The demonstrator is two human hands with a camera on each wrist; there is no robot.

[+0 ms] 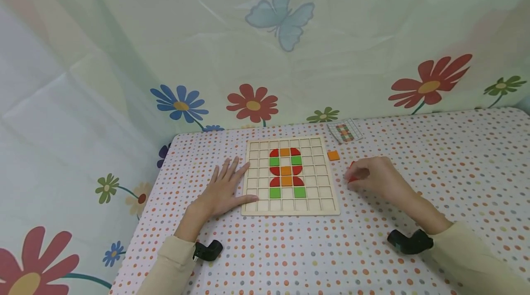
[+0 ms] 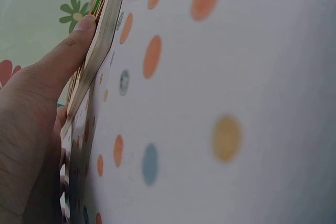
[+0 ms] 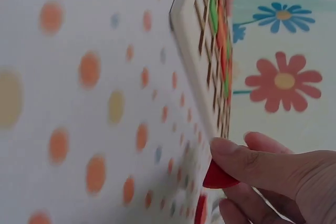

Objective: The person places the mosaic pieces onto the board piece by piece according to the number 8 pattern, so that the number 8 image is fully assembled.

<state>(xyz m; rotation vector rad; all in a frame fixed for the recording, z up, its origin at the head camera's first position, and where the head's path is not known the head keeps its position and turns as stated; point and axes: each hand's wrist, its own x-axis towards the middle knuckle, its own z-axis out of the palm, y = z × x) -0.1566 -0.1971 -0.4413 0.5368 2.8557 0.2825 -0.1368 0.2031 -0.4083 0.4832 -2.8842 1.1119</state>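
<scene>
A wooden grid board [image 1: 319, 192] lies on the table, with red rounded, orange square and green square tiles set in its middle columns. My left hand [image 1: 223, 192] is spread flat at its left side, and the thumb [image 2: 73, 45] rests on the board's edge. To the right of the board, my right hand [image 1: 374, 175] pinches a red rounded tile [image 3: 218, 176] between thumb and fingers. Just below that hand, another red tile [image 3: 201, 209] shows in the right wrist view, partly cut off by the frame. A loose orange square tile [image 1: 333, 155] lies beside the board's right edge.
A printed pattern card [image 1: 345, 130] lies at the back of the table, past the board's upper right corner. The dotted tablecloth [image 1: 290, 253] covers the table. A flowered curtain [image 1: 352, 55] hangs behind it.
</scene>
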